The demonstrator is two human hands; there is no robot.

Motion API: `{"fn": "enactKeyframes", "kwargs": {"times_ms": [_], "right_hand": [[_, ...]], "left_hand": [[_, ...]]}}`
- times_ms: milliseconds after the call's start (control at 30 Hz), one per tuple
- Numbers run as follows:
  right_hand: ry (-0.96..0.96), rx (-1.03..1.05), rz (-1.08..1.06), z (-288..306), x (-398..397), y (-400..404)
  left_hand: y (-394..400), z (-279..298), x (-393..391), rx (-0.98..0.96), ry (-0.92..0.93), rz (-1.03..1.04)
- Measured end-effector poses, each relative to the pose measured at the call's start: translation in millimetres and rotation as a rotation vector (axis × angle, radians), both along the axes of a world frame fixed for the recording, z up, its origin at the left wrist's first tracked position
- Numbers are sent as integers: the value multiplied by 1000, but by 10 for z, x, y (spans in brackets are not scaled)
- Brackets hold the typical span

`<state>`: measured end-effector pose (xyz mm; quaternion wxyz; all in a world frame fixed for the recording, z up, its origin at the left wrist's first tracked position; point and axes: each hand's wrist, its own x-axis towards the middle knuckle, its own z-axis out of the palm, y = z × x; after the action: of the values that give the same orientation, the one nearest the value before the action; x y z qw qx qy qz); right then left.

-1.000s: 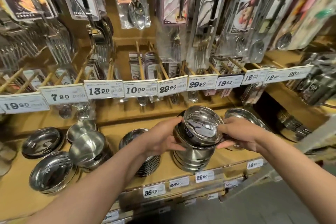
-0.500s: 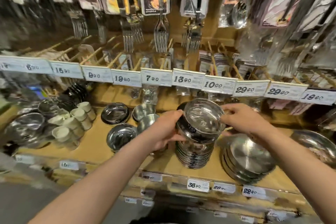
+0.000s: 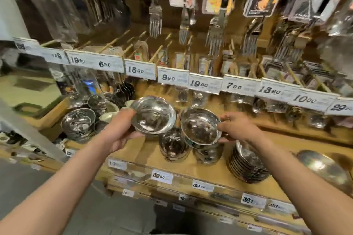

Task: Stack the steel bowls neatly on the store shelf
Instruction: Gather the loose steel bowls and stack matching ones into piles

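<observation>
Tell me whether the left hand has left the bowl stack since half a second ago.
Yes. The left hand now holds a separate bowl up and left of the stack, where the right hand holds the top bowl.

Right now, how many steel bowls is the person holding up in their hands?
2. One bowl is gripped by the left hand; the other bowl is held by the right hand just above a stack on the shelf.
</observation>
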<state>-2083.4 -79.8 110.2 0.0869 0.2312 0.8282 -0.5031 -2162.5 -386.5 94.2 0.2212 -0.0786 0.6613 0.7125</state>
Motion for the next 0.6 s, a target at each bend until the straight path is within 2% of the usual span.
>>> {"fn": "enactKeyframes", "kwargs": {"times_ms": [167,433,600], "right_hand": [[-15,329,162,-207,-409,-474],[-125,353,182,-562,-776,-764],[-161,433,297,-676,-933,-813]], "left_hand": [[-375,-18,-201,-52,-24,77],[-497,-246,-345,-76,-54,26],[-523,-446,-488,-110,-82,11]]}}
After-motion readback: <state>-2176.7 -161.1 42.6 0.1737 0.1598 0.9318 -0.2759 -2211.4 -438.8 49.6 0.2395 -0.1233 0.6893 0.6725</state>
